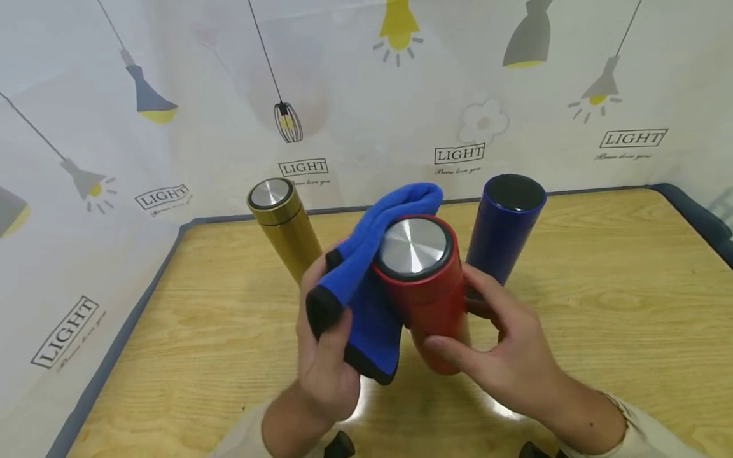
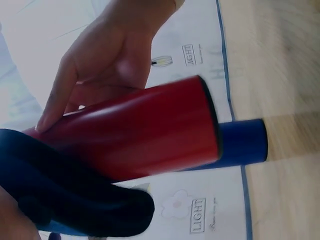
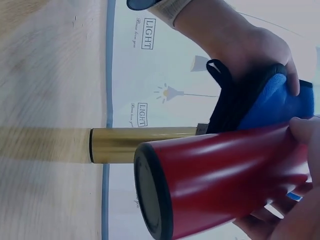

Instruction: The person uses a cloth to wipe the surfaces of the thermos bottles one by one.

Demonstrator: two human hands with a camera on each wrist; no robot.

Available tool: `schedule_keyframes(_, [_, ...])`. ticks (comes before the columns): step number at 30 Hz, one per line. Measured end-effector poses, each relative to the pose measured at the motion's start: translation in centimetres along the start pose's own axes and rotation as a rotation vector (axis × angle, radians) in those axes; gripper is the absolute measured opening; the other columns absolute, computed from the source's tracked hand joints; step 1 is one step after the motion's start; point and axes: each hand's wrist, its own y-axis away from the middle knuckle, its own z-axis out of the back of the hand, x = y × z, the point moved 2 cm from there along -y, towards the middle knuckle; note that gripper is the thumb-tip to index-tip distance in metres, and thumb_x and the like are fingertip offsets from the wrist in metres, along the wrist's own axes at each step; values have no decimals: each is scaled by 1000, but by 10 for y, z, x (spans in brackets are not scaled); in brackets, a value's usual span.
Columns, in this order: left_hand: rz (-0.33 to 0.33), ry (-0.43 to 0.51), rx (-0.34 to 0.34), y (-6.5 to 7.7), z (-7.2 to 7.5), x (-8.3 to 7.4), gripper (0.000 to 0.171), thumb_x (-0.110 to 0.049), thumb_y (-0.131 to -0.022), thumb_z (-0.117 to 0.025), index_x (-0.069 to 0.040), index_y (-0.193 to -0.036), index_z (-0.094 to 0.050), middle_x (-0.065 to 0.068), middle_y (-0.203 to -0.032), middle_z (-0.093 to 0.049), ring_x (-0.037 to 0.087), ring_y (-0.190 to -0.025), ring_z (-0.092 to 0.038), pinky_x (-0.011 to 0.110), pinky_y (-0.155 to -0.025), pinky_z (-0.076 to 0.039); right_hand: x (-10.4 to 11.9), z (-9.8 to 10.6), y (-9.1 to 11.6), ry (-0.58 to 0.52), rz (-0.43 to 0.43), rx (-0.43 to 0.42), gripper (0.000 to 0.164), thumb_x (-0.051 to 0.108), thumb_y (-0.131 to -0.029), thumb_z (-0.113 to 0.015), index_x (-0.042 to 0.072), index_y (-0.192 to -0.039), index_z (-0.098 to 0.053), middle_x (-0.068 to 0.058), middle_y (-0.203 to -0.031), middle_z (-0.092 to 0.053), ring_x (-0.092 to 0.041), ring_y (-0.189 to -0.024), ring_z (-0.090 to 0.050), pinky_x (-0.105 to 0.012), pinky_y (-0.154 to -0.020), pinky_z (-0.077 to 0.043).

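On my head feed, the right hand (image 1: pixel 509 356) grips a red cylindrical flask (image 1: pixel 438 312) with a shiny metal-topped lid (image 1: pixel 413 247), held above the wood-grain table (image 1: pixel 200 331). The left hand (image 1: pixel 328 369) clasps a blue, black-edged cloth (image 1: pixel 372 305) against its side. I see a gold cylindrical flask (image 1: pixel 293 245) and a dark-blue one (image 1: pixel 499 238) standing behind.

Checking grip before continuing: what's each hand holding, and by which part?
Left hand: blue cloth, by its black-edged near side. Right hand: red bottle, by the side of its body.
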Motion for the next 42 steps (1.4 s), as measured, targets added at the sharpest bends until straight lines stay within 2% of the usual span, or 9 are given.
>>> schedule_keyframes(3, [203,57,-8,6,-2,5,50,-6,-95,-31,-14,-142,-44,6,-137,-54,24,-122,-54,40,-105,-48,1,2,0,-38,19,-25,89,-13,-60,-86,1,-141,-51,-8,-130,-64,-9,-111,-65,-20,-92,-55])
schedule_keyframes(6, [343,58,34,8,-5,10,44,-9,-97,-31,-12,-140,-43,5,-132,-53,23,-118,-54,39,-101,-50,3,4,-1,-108,71,-65,82,-8,-63,-87,-5,-138,-52,-7,-129,-64,-10,-109,-65,-19,-89,-55])
schedule_keyframes(11, [437,72,100,12,-13,17,44,-10,-99,-30,2,-141,-36,5,-132,-52,21,-121,-51,37,-104,-46,4,7,-3,-262,182,-121,67,7,-74,-87,-17,-127,-54,-8,-121,-66,-13,-101,-65,-18,-84,-54])
schedule_keyframes(17, [488,153,113,18,-17,28,44,-11,-99,-33,8,-139,-39,-2,-127,-57,15,-118,-53,31,-104,-46,5,7,-3,-414,269,-172,63,3,-76,-85,-22,-122,-51,-13,-119,-66,-17,-101,-64,-22,-82,-52])
schedule_keyframes(20, [544,194,122,19,-19,37,43,-12,-100,-33,6,-137,-41,-3,-124,-58,14,-116,-53,30,-103,-45,5,7,-3,-463,299,-197,61,1,-76,-84,-23,-121,-50,-14,-118,-66,-18,-99,-65,-23,-82,-53])
schedule_keyframes(27, [835,199,97,22,-19,53,33,-23,-103,-33,-6,-125,-50,-1,-108,-58,15,-100,-57,32,-92,-49,6,8,-5,-497,327,-221,59,-1,-77,-82,-24,-121,-50,-15,-117,-67,-19,-100,-66,-23,-85,-54])
schedule_keyframes(32, [1019,277,20,25,-21,57,28,-32,-102,-37,-15,-120,-50,-2,-105,-61,14,-98,-59,32,-87,-51,7,9,-5,-507,353,-230,61,0,-77,-82,-25,-122,-49,-17,-119,-66,-21,-104,-67,-24,-88,-55])
schedule_keyframes(35, [1067,308,-16,26,-21,59,24,-33,-102,-38,-18,-116,-51,-4,-104,-62,13,-96,-61,32,-85,-53,7,9,-5,-502,358,-231,61,1,-78,-82,-25,-122,-49,-17,-120,-66,-21,-104,-67,-24,-88,-55])
schedule_keyframes(42, [1014,306,-81,22,-16,56,28,-33,-102,-38,-19,-123,-49,-5,-108,-61,11,-101,-58,30,-91,-48,7,8,-5,-572,399,-300,59,-3,-75,-83,-24,-120,-50,-18,-116,-67,-22,-101,-68,-24,-85,-55])
